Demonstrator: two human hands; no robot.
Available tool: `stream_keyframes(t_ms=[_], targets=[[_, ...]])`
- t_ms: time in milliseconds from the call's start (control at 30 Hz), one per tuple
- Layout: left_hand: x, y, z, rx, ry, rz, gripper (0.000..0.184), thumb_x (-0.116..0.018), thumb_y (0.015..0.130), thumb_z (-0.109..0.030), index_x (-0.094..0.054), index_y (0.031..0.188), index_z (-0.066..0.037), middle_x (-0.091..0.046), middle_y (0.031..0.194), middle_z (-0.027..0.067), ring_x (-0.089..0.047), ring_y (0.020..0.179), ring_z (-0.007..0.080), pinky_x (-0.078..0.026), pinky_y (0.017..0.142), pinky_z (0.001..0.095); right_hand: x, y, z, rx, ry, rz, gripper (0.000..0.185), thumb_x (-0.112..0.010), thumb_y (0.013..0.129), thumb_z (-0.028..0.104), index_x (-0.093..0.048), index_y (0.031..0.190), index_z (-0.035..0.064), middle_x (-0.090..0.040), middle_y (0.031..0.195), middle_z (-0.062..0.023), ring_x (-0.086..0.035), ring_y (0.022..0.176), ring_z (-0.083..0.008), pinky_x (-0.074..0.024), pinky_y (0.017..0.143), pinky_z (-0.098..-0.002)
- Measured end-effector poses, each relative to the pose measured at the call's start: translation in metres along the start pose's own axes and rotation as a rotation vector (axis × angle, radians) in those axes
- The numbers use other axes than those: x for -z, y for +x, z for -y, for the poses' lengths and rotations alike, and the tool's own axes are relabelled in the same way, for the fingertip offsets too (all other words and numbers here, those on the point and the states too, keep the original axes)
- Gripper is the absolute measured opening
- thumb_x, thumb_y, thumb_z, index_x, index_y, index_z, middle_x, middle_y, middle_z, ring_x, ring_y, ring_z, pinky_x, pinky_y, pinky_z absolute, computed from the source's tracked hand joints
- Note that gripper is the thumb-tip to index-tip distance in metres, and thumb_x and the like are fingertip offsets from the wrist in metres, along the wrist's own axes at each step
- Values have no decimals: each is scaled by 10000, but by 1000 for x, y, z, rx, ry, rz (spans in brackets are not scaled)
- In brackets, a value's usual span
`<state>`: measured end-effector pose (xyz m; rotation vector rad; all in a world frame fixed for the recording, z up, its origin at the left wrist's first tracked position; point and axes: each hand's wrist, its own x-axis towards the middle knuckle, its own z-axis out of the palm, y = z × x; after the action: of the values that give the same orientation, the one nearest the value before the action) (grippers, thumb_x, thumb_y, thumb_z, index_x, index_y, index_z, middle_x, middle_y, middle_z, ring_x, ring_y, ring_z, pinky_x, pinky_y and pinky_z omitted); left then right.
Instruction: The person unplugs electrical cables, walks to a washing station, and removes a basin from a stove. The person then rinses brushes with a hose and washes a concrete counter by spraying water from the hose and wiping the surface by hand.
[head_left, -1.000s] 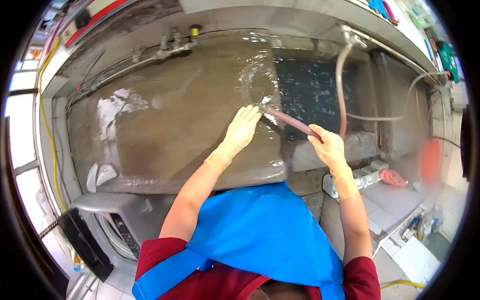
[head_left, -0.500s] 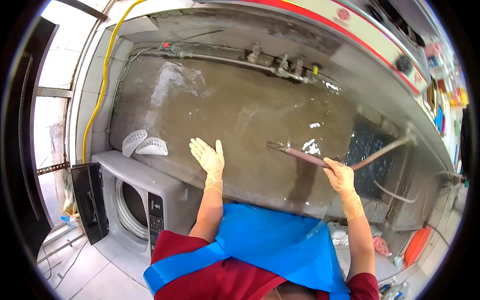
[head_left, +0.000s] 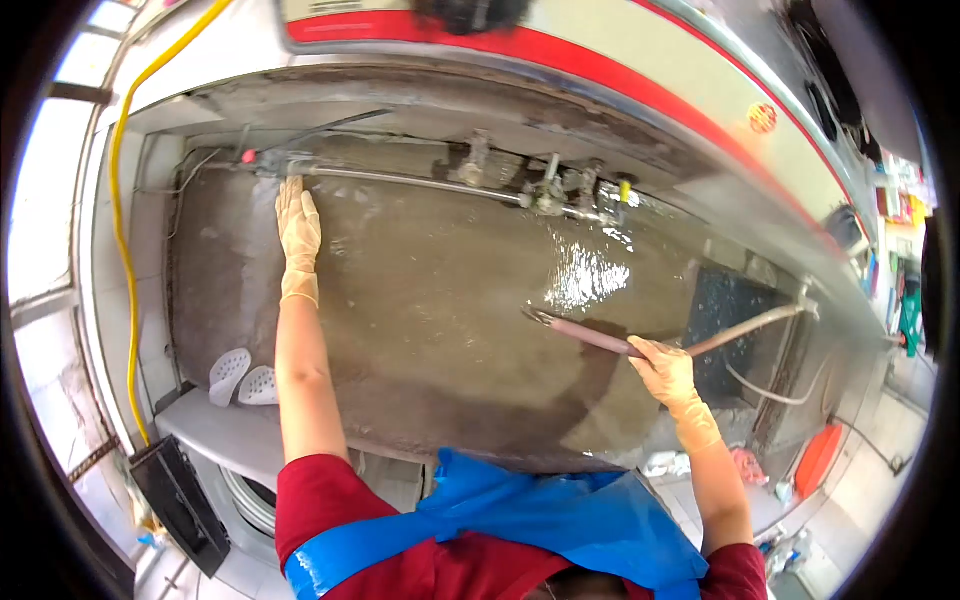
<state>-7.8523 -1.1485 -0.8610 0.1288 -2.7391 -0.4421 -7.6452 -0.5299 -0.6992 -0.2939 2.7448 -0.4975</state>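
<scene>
My left hand (head_left: 298,228), in a pale translucent glove, lies flat at the far left of the wet grey slab (head_left: 420,270), its fingertips close to the metal pipe along the back. Nothing is held in it. On the right, my right hand (head_left: 665,372), gloved the same way, is wrapped round a pinkish hose (head_left: 590,335). The hose end points left over the slab, and water comes from it. Behind that hand the hose runs right to a tap (head_left: 806,300).
Two white perforated pieces (head_left: 230,376) lie at the slab's front left corner, above a grey washing machine (head_left: 225,425). Valves (head_left: 547,192) stand on the back pipe. A dark water basin (head_left: 725,330) is at the right. An orange-red object (head_left: 818,460) stands beyond it.
My left hand has reached forward and left, from near the hose end to the back pipe. My right hand still holds the hose, which now points at the slab's middle. The view has shifted.
</scene>
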Motion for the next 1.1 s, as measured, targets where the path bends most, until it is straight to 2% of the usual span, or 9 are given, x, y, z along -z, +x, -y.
stream_keyframes(t_ms=[133,267,533,600,767,867,933,1000,1100], targets=[[-25,-14,-78,-184,-117,107,334,-503,960,-173,-618,1236,-24,-585,1303,209,-496,1265,382,-356,1111,447,-6,-19,-4,-31,36,-27,347,-689,837,246,-654,1176,177,-718,1018,-58,-694,860,-273,-551,740,-386],[-30,-48,-193,-261,-246,214,355,-514,940,-131,-591,1269,-24,-568,1312,221,-485,1271,390,-351,1113,465,-17,-49,-15,-145,59,-3,340,-665,857,280,-653,1180,175,-717,1021,-58,-695,878,-270,-550,765,-386],[-106,-133,-457,-387,-371,377,572,-483,945,-250,-400,1416,65,-360,1494,271,-324,1392,424,-208,1182,504,-48,-107,-47,-280,124,-83,334,-662,856,267,-645,1171,156,-712,1003,-91,-694,876,-287,-550,779,-395],[-120,-149,-530,-356,-310,542,642,-444,979,-284,-262,1495,51,-191,1585,242,-136,1481,393,-84,1214,476,-43,-117,-47,-286,140,-80,325,-668,849,263,-648,1148,136,-712,991,-102,-696,870,-288,-551,762,-405],[-119,-194,-656,-537,-490,926,658,-391,1001,-339,-223,1511,40,-125,1595,255,-110,1490,380,-80,1212,477,-54,-138,-53,-261,123,-172,303,-685,827,232,-663,1116,143,-720,939,-62,-702,858,-264,-560,740,-391],[-104,-225,-656,-583,-876,1167,589,-385,1024,-370,-310,1498,-29,-165,1596,217,-186,1476,337,-177,1209,376,-54,-139,-49,-249,113,-188,287,-691,816,228,-674,1091,144,-718,913,-59,-702,838,-265,-563,729,-397],[-54,-211,-619,-693,-940,1253,507,-440,1019,-341,-438,1434,-52,-251,1577,193,-281,1444,333,-250,1186,393,-50,-134,-43,-165,78,-224,285,-695,809,227,-677,1081,146,-717,908,-64,-701,824,-270,-566,733,-396],[-13,-194,-558,-746,-955,1108,429,-515,998,-292,-534,1353,-53,-367,1525,179,-380,1393,331,-321,1153,401,-46,-125,-33,-128,72,-149,296,-692,814,228,-670,1098,148,-718,925,-80,-700,857,-284,-566,771,-398],[22,-171,-433,-557,-902,695,353,-633,925,-126,-598,1268,-49,-529,1395,173,-480,1316,336,-383,1108,424,-32,-102,-16,-36,54,-134,308,-694,818,229,-653,1111,145,-711,952,-98,-692,893,-297,-556,809,-406]])
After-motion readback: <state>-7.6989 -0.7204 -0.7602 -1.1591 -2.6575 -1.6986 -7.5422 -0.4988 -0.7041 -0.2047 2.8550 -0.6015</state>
